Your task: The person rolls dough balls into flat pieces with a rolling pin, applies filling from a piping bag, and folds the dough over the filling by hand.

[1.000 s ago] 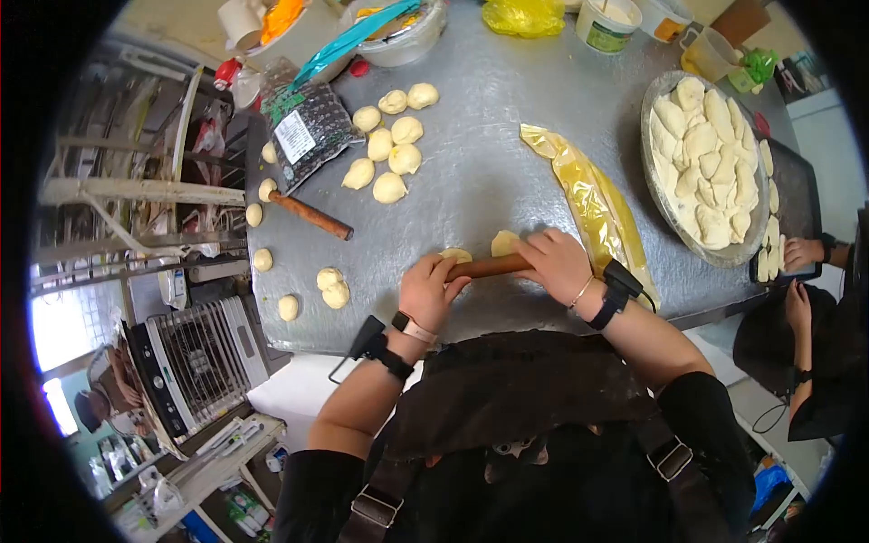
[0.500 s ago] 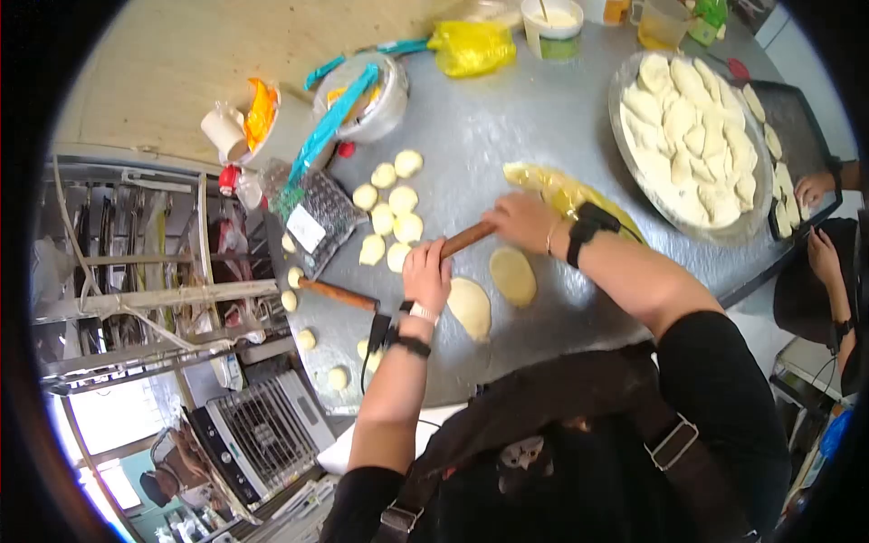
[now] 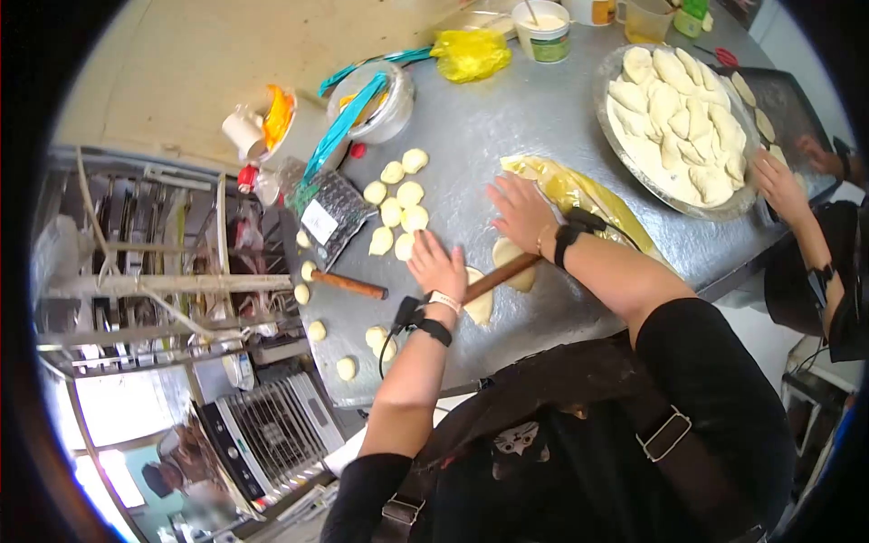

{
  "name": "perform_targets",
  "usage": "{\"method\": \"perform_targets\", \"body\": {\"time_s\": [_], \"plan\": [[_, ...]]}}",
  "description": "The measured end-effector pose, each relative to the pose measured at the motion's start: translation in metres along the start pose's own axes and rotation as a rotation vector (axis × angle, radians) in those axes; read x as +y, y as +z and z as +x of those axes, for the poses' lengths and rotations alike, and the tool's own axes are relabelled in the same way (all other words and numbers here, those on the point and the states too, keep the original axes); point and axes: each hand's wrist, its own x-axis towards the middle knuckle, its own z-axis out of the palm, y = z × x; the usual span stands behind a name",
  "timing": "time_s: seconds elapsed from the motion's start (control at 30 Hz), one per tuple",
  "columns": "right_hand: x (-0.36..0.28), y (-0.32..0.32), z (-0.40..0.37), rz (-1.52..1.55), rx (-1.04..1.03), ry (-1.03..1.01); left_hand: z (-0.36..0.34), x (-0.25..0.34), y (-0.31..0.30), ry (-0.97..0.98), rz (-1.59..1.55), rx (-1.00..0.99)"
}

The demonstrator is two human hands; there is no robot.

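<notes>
A wooden rolling pin lies across two flattened dough ovals, the left dough oval and the right dough oval. My left hand is open, fingers stretched forward, with its heel at the pin's left end. Several dough balls sit just beyond its fingertips. My right hand is open too, fingers spread, the base of its palm near the pin's right end. Beside it lies a yellowish plastic bag. Both palms hide the pin's ends.
A round tray heaped with shaped dough stands at right, near a co-worker's hand. Another rolling pin, a labelled black bag and more dough balls are at left. Tubs, a yellow bag and a white bucket line the back.
The rolling pin has come toward me over the dough ovals. My fingers, closed around it before, are now stretched out. The co-worker's hand has moved up to the tray's edge.
</notes>
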Motion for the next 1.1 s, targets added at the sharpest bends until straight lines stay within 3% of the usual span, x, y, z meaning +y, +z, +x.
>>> {"method": "perform_targets", "body": {"time_s": [0.03,0.07,0.1,0.17,0.27,0.37,0.5,0.63,0.67,0.73,0.8,0.9,1.0,1.1], "plan": [[-0.005,-0.002,-0.018,0.054,-0.145,0.103,0.003,0.006,0.012,-0.015,0.108,0.078],[-0.011,-0.017,-0.038,-0.005,-0.238,0.059,-0.014,0.012,0.004,-0.038,0.098,-0.083],[-0.017,-0.023,-0.064,0.053,-0.337,0.133,-0.038,0.021,-0.002,-0.045,0.117,-0.104],[-0.039,-0.055,-0.107,0.047,-0.424,0.134,-0.085,0.034,-0.019,0.081,0.127,-0.198],[-0.051,-0.081,-0.149,0.044,-0.37,0.035,-0.131,0.022,-0.026,0.321,0.014,-0.29],[-0.024,-0.074,-0.174,0.357,-0.743,0.02,-0.157,-0.01,-0.021,0.527,-0.306,-0.32],[-0.016,-0.088,-0.154,0.44,-0.356,-0.187,-0.15,-0.008,-0.045,0.381,-0.452,-0.279],[-0.021,-0.038,-0.085,0.125,-0.194,0.088,-0.084,0.0,-0.01,0.203,-0.039,-0.019],[-0.024,-0.029,-0.058,-0.038,-0.177,0.144,-0.055,0.004,-0.002,0.178,0.135,0.047],[-0.022,-0.013,0.011,-0.08,-0.17,0.278,0.016,0.006,0.008,0.001,0.313,0.078],[-0.004,0.018,0.064,-0.193,0.015,0.236,0.08,0.001,0.006,0.051,0.249,0.356],[0.02,0.021,0.114,-0.066,0.074,0.15,0.122,-0.001,-0.009,0.078,0.066,0.025],[0.038,-0.032,0.107,0.195,-0.133,0.416,0.095,0.002,0.004,0.53,-0.043,-0.12],[0.042,-0.059,0.057,0.013,-0.417,0.654,0.088,0.008,0.0,0.461,-0.097,-0.16]]}}
